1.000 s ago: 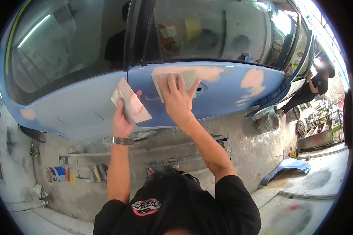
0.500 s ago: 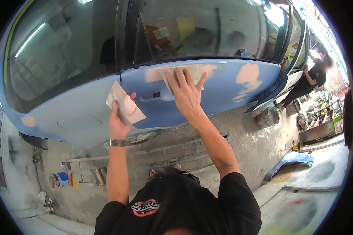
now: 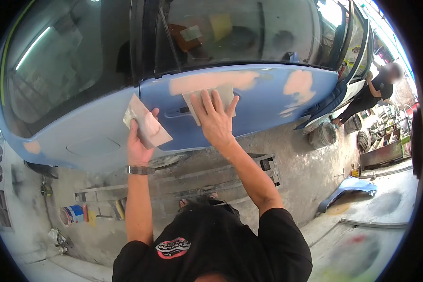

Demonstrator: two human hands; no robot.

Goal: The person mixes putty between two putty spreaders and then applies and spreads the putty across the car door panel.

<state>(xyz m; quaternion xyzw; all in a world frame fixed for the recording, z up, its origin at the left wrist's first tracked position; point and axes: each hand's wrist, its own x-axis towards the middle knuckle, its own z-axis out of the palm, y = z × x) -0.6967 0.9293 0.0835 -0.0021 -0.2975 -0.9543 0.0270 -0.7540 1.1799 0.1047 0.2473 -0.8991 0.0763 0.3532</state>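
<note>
My left hand [image 3: 140, 144] grips a flat rectangular plate [image 3: 160, 138] with a lump of pink body filler [image 3: 150, 123] on it. The plate is tilted in front of the seam between the blue door and the grey rear panel. My right hand [image 3: 216, 116] presses spread fingers on a thin beige-grey putty spreader [image 3: 224, 94], its thumb side partly hidden. The spreader lies over the blue car door [image 3: 263, 105], its top edge at a long pink filler strip [image 3: 242, 80] below the window. It partly covers the door handle [image 3: 177, 112].
Another pink patch [image 3: 299, 84] is farther right on the door. A metal rack [image 3: 174, 185] stands low between me and the car. A bucket [image 3: 323, 135], a blue fender [image 3: 350, 190] and a paint can [image 3: 72, 214] are on the floor. Another person [image 3: 373, 89] stands at far right.
My right hand has drawn the spreader down from the pink strip towards the handle, exposing more of the strip. My left hand keeps hold of the plate; the view has shifted slightly.
</note>
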